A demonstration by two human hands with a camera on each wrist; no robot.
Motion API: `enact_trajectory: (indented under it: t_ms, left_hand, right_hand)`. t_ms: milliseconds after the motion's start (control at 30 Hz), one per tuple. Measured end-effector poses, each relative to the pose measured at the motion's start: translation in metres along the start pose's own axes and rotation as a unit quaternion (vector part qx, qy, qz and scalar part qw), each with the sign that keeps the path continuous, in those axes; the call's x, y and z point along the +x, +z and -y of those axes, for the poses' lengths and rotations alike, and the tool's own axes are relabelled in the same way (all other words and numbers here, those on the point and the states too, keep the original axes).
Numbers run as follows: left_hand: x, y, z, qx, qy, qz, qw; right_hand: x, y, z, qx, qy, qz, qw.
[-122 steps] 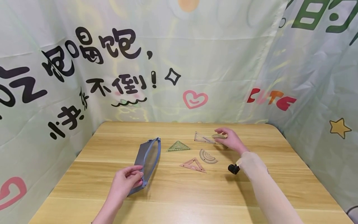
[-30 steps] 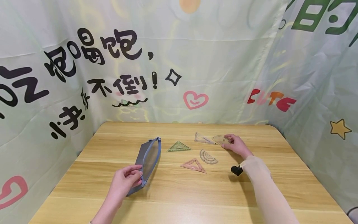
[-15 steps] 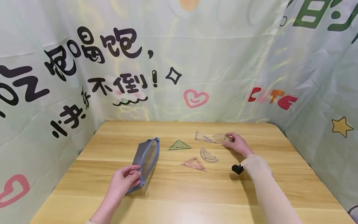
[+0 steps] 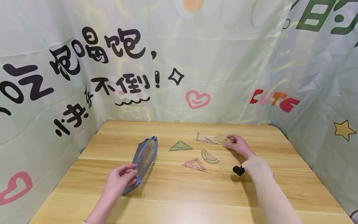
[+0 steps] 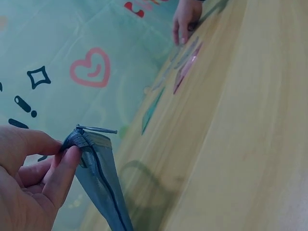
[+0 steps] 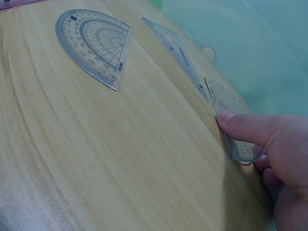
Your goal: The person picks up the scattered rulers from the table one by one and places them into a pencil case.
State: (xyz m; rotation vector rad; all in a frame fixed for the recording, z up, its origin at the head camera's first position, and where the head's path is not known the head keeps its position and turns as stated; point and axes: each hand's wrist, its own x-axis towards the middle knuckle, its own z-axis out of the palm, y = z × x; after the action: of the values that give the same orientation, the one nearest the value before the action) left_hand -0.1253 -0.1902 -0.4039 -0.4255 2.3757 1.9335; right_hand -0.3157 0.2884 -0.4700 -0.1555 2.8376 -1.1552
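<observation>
My left hand [image 4: 118, 180] pinches the rim of an unzipped blue-grey zip pouch [image 4: 139, 152] between thumb and fingers, its mouth gaping toward the right. At the back right, my right hand [image 4: 239, 146] grips a clear protractor [image 6: 226, 96], with the thumb on its face and fingers underneath. Just left of it lies a clear set square [image 4: 205, 137]. Nearer the middle are a green set square [image 4: 180, 146], a second clear protractor [image 4: 209, 156] and a pink set square [image 4: 195, 165], all flat on the table.
The wooden table [image 4: 179, 199] is enclosed by printed cloth curtains [image 4: 218, 62] at the back and sides. A small black camera [image 4: 238, 170] juts from the right sleeve, above the tabletop.
Since the oldest frame, my right hand has shifted a little right and the protractor in it lies flatter. My left hand and the pouch have drifted slightly left.
</observation>
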Motion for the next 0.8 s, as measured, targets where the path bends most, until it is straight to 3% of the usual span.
enact_trajectory:
  t_ms: [800]
  left_hand:
    - [0.0021,-0.008,0.0005,0.036,0.032,0.0,0.9989]
  right_hand:
    - [0.0007,-0.0021,-0.0003,-0.005,0.015,0.002,0.9999]
